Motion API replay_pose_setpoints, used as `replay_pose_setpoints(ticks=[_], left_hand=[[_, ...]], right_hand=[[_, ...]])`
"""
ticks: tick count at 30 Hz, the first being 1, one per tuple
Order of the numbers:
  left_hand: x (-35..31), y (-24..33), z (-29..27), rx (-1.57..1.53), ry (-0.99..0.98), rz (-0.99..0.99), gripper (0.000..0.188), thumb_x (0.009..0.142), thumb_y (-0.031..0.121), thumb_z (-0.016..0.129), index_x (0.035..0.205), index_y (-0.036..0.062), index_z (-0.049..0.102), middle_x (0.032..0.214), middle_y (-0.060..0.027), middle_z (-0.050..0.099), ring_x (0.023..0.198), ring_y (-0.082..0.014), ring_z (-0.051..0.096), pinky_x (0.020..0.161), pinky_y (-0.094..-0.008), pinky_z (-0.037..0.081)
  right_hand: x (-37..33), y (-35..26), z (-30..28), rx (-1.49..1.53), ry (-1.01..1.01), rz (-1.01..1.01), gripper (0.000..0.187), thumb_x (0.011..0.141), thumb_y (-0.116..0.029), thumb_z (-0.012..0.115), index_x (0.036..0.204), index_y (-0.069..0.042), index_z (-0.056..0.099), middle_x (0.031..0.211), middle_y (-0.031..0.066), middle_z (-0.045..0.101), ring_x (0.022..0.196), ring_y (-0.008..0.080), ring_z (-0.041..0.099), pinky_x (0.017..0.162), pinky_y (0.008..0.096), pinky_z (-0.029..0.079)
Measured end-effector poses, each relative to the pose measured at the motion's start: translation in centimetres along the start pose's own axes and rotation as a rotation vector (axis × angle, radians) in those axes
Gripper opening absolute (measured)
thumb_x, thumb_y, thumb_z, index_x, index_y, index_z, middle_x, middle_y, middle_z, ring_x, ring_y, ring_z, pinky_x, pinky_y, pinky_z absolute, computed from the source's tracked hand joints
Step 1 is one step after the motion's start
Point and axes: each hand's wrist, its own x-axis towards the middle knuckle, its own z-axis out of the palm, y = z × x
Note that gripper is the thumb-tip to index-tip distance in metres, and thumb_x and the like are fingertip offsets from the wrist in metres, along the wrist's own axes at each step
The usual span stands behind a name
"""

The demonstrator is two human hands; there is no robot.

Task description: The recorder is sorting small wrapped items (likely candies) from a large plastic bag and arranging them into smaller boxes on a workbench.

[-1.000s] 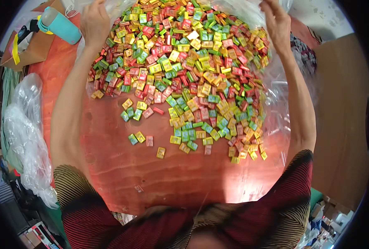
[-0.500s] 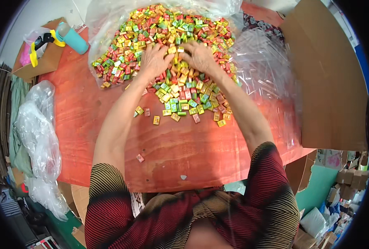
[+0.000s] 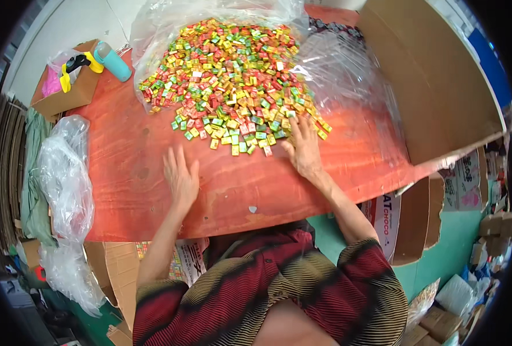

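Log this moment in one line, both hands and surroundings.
left hand: open, over or on red table | right hand: open, at near right edge of packet pile | around: clear plastic, turquoise bottle

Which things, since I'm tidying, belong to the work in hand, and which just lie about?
In the work, it seems:
small coloured pieces
left hand
right hand
clear plastic behind the pieces

Probably lying about:
turquoise bottle
small cardboard box
crumpled plastic at left

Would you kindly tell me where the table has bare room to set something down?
On the table, one wide bare patch lies between the crumpled plastic and the left hand; another lies between the right hand and the big cardboard box. Farther back, small packets and clear plastic crowd it.
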Motion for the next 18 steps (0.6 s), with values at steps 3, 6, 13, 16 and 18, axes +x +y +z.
replay_pose_setpoints(ticks=[3,6,13,16,18], left_hand=[[-4.6,0.6,0.6,0.158,-0.121,-0.041,0.063,0.082,0.033,0.048,0.132,0.0059,0.021,0.135,-0.024,0.018,0.123,-0.0434,0.015,0.098,-0.0532,0.017],[-4.9,2.0,1.2,0.117,-0.134,0.032,0.069,0.08,0.037,0.05,0.132,0.0054,0.019,0.135,-0.0245,0.017,0.123,-0.0443,0.015,0.097,-0.0557,0.016],[-4.0,2.2,1.8,0.131,-0.105,-0.011,0.063,0.082,0.038,0.046,0.13,0.004,0.024,0.134,-0.0239,0.021,0.124,-0.0399,0.018,0.097,-0.0549,0.017],[-4.0,2.0,1.7,0.165,-0.12,-0.042,0.062,0.083,0.038,0.046,0.13,0.0039,0.025,0.133,-0.0233,0.023,0.124,-0.0391,0.019,0.097,-0.055,0.017],[-3.9,2.4,1.5,0.158,-0.13,-0.023,0.062,0.082,0.037,0.046,0.13,0.004,0.025,0.133,-0.0233,0.023,0.124,-0.0393,0.019,0.097,-0.0548,0.017]], right_hand=[[-0.8,-1.4,0.7,-0.106,-0.041,0.146,0.061,0.076,-0.032,0.057,0.125,-0.005,0.034,0.132,0.0199,0.024,0.12,0.0421,0.023,0.095,0.0512,0.025],[0.8,-2.3,2.8,-0.15,-0.01,0.175,0.066,0.074,-0.039,0.058,0.126,-0.006,0.034,0.133,0.0205,0.021,0.121,0.0432,0.02,0.096,0.0533,0.023],[2.8,-0.8,4.1,0.081,0.061,0.004,0.06,0.075,-0.036,0.058,0.123,-0.008,0.038,0.127,0.0206,0.032,0.117,0.0419,0.028,0.091,0.0533,0.028],[2.0,0.2,1.8,0.065,0.194,-0.03,0.051,0.074,-0.033,0.059,0.114,-0.006,0.045,0.117,0.0209,0.04,0.109,0.0409,0.034,0.088,0.0503,0.029],[0.6,0.9,0.5,-0.092,0.247,0.302,0.053,0.072,-0.03,0.061,0.114,-0.002,0.043,0.112,0.0236,0.041,0.107,0.0413,0.035,0.088,0.0508,0.029]])
